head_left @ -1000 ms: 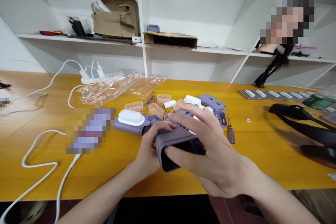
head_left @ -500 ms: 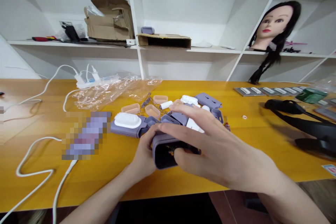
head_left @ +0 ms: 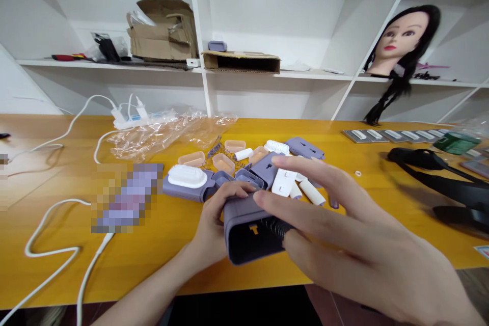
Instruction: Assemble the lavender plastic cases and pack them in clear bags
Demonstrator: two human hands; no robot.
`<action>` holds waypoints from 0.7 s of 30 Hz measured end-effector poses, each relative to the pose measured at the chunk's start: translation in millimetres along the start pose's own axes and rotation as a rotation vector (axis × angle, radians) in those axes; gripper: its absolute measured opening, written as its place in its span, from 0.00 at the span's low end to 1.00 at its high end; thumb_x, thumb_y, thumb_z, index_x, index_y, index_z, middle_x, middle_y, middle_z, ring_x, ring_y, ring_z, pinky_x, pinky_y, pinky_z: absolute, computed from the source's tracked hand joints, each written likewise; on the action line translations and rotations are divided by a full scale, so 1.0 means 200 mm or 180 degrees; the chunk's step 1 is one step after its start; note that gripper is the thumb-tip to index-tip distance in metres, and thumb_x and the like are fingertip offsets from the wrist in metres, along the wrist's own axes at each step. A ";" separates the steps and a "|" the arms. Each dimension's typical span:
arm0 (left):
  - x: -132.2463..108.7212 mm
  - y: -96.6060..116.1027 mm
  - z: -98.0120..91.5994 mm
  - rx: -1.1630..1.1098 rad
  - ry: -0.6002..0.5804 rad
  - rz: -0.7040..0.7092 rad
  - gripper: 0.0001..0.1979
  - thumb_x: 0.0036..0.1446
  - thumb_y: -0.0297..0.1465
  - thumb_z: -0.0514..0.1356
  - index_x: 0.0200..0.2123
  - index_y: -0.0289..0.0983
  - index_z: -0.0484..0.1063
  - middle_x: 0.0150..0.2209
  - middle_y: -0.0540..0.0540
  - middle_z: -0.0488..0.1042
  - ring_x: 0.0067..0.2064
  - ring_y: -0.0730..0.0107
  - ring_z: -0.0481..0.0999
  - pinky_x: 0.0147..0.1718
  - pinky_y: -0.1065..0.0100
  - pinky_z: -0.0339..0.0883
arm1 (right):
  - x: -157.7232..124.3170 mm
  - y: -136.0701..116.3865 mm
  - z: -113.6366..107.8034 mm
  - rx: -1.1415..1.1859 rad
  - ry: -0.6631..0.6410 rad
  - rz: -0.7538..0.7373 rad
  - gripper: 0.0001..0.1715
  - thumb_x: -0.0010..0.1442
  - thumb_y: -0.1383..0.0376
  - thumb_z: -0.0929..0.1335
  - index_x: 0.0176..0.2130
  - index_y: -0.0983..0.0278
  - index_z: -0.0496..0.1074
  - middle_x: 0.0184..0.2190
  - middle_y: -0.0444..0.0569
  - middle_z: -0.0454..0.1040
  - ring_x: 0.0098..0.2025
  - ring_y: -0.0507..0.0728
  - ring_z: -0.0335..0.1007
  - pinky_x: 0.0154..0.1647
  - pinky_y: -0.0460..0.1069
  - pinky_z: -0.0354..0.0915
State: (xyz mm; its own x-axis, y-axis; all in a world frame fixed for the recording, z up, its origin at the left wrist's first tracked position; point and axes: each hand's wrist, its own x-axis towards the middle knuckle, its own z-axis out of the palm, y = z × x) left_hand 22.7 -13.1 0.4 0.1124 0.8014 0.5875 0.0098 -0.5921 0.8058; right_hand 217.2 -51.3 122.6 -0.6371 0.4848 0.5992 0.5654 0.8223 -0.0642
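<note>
My left hand (head_left: pixel 214 219) is closed around a hollow grey-purple plastic casing (head_left: pixel 244 209), raised over the front of the table with its open end towards me. A yellow T-shaped slot shows inside it. A dark coil spring (head_left: pixel 274 226) lies at the right of the casing's mouth, against my right thumb. My right hand (head_left: pixel 344 234) appears to pinch this spring, though its grip is partly hidden. Its index finger reaches the casing's top and another finger extends over the loose parts. Behind are a white-bristled brush head (head_left: pixel 187 176) on a purple body, a white plate (head_left: pixel 283 182) and white cylinders (head_left: pixel 312 192).
Small peach trays (head_left: pixel 223 163) and more purple shells (head_left: pixel 305 147) lie in the pile. A phone (head_left: pixel 128 196) with a white cable is at left, clear plastic wrap (head_left: pixel 164 135) behind. A black headset-like object (head_left: pixel 424 163) stands right. Shelves hold a cardboard box (head_left: pixel 162 30) and a mannequin head (head_left: pixel 401 41).
My right hand has drawn back to the right and towards me, uncovering the spring at the casing's mouth. The casing is slightly lower and turned, and more of the pile shows.
</note>
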 end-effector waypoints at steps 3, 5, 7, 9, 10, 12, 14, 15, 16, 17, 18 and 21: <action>0.00 0.01 0.00 -0.0025 0.0005 -0.0062 0.17 0.42 0.34 0.67 0.38 0.43 0.70 0.44 0.43 0.74 0.46 0.55 0.73 0.47 0.57 0.65 | 0.01 0.00 0.00 0.0040 0.0100 0.0052 0.24 0.56 0.70 0.65 0.51 0.54 0.68 0.58 0.47 0.63 0.53 0.62 0.68 0.50 0.53 0.71; 0.00 0.02 0.00 -0.0010 0.0046 -0.0100 0.17 0.42 0.33 0.67 0.38 0.43 0.70 0.43 0.44 0.75 0.46 0.56 0.73 0.46 0.58 0.65 | 0.03 0.01 0.01 -0.0017 0.0039 -0.0068 0.21 0.55 0.70 0.65 0.48 0.55 0.70 0.58 0.47 0.64 0.55 0.62 0.66 0.53 0.56 0.68; 0.01 0.02 0.01 0.0034 0.0114 -0.0122 0.15 0.43 0.30 0.66 0.37 0.42 0.71 0.41 0.45 0.76 0.44 0.58 0.74 0.45 0.60 0.66 | 0.04 0.03 0.03 -0.0144 -0.0244 -0.0366 0.14 0.56 0.71 0.65 0.41 0.56 0.73 0.56 0.47 0.66 0.58 0.63 0.62 0.57 0.60 0.64; 0.01 0.02 0.02 0.0080 0.0082 -0.0132 0.16 0.41 0.26 0.65 0.36 0.41 0.70 0.38 0.47 0.76 0.41 0.59 0.75 0.42 0.62 0.66 | 0.06 0.06 0.04 -0.0227 -0.0557 -0.0677 0.10 0.57 0.71 0.64 0.34 0.58 0.73 0.54 0.47 0.68 0.61 0.64 0.56 0.59 0.62 0.61; 0.01 0.02 0.02 0.0088 0.0028 -0.0171 0.17 0.39 0.24 0.65 0.36 0.41 0.70 0.37 0.47 0.76 0.40 0.60 0.75 0.41 0.63 0.66 | 0.07 0.08 0.04 -0.0202 -0.0633 -0.0777 0.10 0.58 0.71 0.64 0.34 0.59 0.73 0.54 0.48 0.68 0.62 0.64 0.54 0.59 0.62 0.59; 0.02 0.00 0.03 0.0073 -0.0049 -0.0420 0.20 0.38 0.21 0.65 0.38 0.40 0.70 0.37 0.48 0.75 0.39 0.61 0.74 0.40 0.64 0.66 | 0.07 0.13 0.05 0.0026 -0.0572 -0.0851 0.10 0.60 0.70 0.64 0.38 0.61 0.73 0.56 0.52 0.66 0.63 0.63 0.54 0.60 0.62 0.58; 0.02 -0.01 0.02 -0.0010 -0.0014 -0.0823 0.23 0.38 0.21 0.64 0.41 0.40 0.69 0.36 0.49 0.75 0.38 0.62 0.74 0.38 0.65 0.66 | 0.08 0.18 0.07 0.0379 -0.0343 -0.0777 0.13 0.60 0.70 0.64 0.44 0.62 0.72 0.58 0.54 0.64 0.61 0.61 0.57 0.59 0.60 0.59; 0.02 -0.01 0.02 -0.0076 0.0057 -0.1027 0.24 0.38 0.21 0.64 0.42 0.40 0.69 0.36 0.50 0.75 0.38 0.62 0.73 0.37 0.66 0.66 | 0.08 0.22 0.08 0.0533 -0.0164 -0.0676 0.14 0.60 0.71 0.64 0.46 0.62 0.72 0.57 0.54 0.64 0.60 0.59 0.60 0.58 0.58 0.61; 0.03 -0.02 0.02 -0.0157 0.0144 -0.1212 0.25 0.36 0.21 0.65 0.42 0.40 0.69 0.35 0.50 0.75 0.37 0.63 0.73 0.36 0.66 0.66 | 0.08 0.25 0.09 0.0641 0.0044 -0.0517 0.15 0.60 0.71 0.64 0.46 0.62 0.72 0.56 0.53 0.66 0.57 0.58 0.63 0.56 0.57 0.63; 0.03 -0.02 0.01 -0.0257 0.0252 -0.1375 0.26 0.35 0.21 0.65 0.42 0.39 0.69 0.35 0.51 0.75 0.37 0.63 0.73 0.35 0.67 0.65 | 0.08 0.28 0.11 0.0692 0.0263 -0.0315 0.14 0.60 0.72 0.64 0.45 0.62 0.73 0.53 0.53 0.69 0.55 0.57 0.66 0.54 0.55 0.65; 0.03 -0.02 0.01 -0.0371 0.0370 -0.1535 0.25 0.34 0.21 0.65 0.41 0.39 0.69 0.34 0.52 0.75 0.36 0.64 0.73 0.34 0.68 0.65 | 0.08 0.32 0.13 0.0683 0.0485 -0.0080 0.13 0.60 0.71 0.64 0.43 0.61 0.73 0.50 0.52 0.71 0.52 0.57 0.68 0.51 0.54 0.66; 0.05 -0.01 -0.01 -0.0742 0.0718 -0.1979 0.21 0.36 0.22 0.63 0.38 0.39 0.70 0.31 0.53 0.75 0.34 0.68 0.72 0.32 0.70 0.64 | 0.07 0.43 0.20 0.0373 0.0841 0.0702 0.09 0.60 0.68 0.64 0.36 0.62 0.75 0.39 0.50 0.76 0.43 0.56 0.72 0.45 0.52 0.67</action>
State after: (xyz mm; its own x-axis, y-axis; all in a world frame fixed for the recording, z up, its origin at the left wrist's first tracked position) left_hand 22.3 -3.3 4.2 -0.0541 0.9985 -0.0068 -0.2108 -0.0047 0.9775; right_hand 235.5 38.1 92.9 -0.3407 0.5731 0.7453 0.6004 0.7426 -0.2967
